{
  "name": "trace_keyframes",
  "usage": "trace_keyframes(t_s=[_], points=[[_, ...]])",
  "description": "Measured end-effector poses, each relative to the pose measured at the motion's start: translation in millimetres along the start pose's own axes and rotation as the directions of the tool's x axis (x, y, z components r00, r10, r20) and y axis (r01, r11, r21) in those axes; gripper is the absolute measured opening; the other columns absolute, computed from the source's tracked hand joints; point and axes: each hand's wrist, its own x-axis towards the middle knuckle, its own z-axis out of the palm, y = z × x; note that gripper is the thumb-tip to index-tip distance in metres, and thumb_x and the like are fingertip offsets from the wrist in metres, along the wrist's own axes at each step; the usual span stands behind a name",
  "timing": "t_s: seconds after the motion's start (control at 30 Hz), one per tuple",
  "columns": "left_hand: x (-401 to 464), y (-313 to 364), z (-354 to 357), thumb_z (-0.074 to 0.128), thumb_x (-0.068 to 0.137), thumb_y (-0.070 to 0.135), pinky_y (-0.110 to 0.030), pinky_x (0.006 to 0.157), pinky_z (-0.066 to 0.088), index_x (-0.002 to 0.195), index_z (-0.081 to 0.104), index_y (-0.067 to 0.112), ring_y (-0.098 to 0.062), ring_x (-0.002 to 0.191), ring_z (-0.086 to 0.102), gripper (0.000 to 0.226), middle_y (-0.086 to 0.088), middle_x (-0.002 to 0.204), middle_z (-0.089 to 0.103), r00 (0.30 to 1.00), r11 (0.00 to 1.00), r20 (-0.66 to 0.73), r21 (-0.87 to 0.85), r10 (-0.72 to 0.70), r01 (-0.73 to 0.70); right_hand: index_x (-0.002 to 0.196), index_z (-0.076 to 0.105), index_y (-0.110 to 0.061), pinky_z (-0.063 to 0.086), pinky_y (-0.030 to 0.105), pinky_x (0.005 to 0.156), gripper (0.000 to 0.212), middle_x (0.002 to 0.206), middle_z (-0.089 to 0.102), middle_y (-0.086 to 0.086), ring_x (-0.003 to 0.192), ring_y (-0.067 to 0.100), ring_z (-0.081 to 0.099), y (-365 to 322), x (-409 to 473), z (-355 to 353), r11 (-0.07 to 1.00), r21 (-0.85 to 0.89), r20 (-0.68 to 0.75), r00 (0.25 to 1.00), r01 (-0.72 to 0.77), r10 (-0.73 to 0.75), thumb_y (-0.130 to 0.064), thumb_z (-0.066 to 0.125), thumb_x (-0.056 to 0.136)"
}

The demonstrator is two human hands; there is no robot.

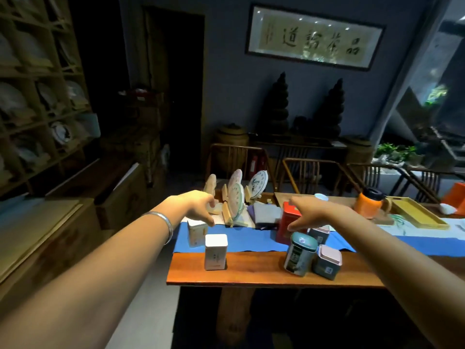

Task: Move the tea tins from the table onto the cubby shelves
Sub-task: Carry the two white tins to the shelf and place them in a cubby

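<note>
Several tea tins stand at the near end of the wooden table (251, 269). A white tin (216, 251) is in front, with a second pale tin (197, 233) behind it on the blue runner (251, 239). My left hand (198, 206) hovers just above that rear pale tin, fingers apart. To the right stand a red tin (286, 224), a teal round-cornered tin (299, 254) and two grey tins with pink lids (327, 261) (319, 234). My right hand (314, 215) is spread open over the red tin. The cubby shelves (37, 96) rise at the left.
Round tea cakes on stands (236, 197) sit behind the tins. An orange lidded jar (371, 204) and a yellow tray (417, 216) lie at the right. Wooden chairs (312, 175) line the far side. A low cabinet (37, 235) stands below the shelves.
</note>
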Motion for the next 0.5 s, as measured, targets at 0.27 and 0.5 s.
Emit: trace_keyframes(t_s=[0.27,0.5], points=[[96.4,-87.4,45.0,0.073,0.079,0.038,-0.025,0.076,0.042,0.129,0.05,0.02,-0.014,0.094,0.049,0.057,-0.004,0.124,0.057,0.994,0.989,0.045,-0.105,-0.103,0.107,0.135,0.038,-0.004,0.042,0.041,0.1,0.073,0.136,0.048,0.016,0.121,0.031,0.049,-38.4,148.0,57.2,0.984,-0.01,0.157,0.973,0.176,-0.172,-0.047,0.068,0.083],[160.6,-147.2,91.8,0.072,0.079,0.039,-0.039,0.092,0.052,0.135,0.043,0.021,-0.024,0.117,0.053,0.066,-0.005,0.13,0.053,0.965,0.958,0.065,-0.12,-0.254,0.26,0.138,0.035,-0.003,0.039,0.043,0.103,0.082,0.14,0.043,0.018,0.126,0.033,0.044,-71.5,241.9,118.3,0.951,0.036,0.276,0.911,0.308,-0.306,-0.049,0.069,0.08]])
